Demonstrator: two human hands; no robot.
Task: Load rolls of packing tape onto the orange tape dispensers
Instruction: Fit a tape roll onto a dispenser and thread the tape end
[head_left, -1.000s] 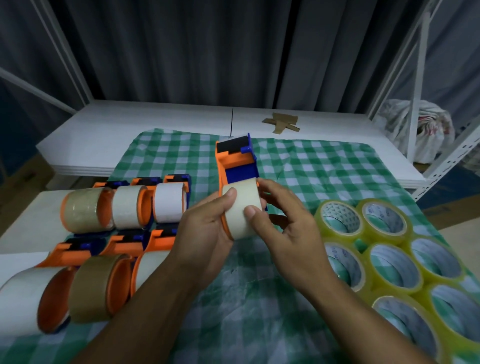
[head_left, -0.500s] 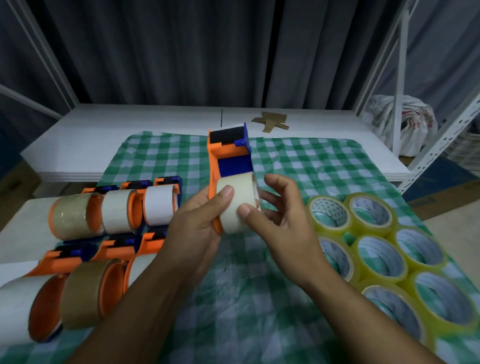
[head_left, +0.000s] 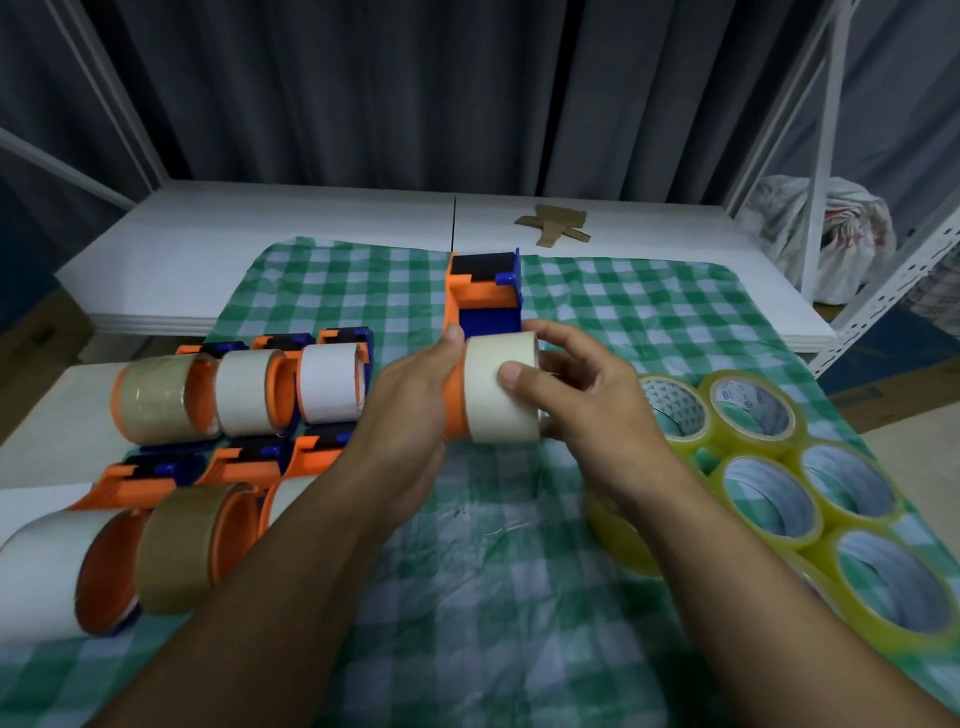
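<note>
Packing tape in hand is a cream roll (head_left: 501, 397), sitting on the wheel of an orange dispenser (head_left: 480, 306) over the middle of the checked cloth (head_left: 623, 301). The left hand (head_left: 415, 410) has its grip clamped round the dispenser's orange side. The right hand (head_left: 587, 415) pinches the roll, with the thumb on its outer face and the fingers at its far end. The roll looks nearly or fully seated, so this load seems close to done. On the left, six loaded dispensers (head_left: 244, 400) lie in two rows. On the right, a cluster of yellow-tinted rolls (head_left: 769, 499) waits, and I see no empty dispenser for them. The left forearm covers most of the nearest loaded unit. The hub itself is hidden, and so is any threading of the tape end. I cannot tell whether the dispenser rests on the cloth or is lifted off it.
</note>
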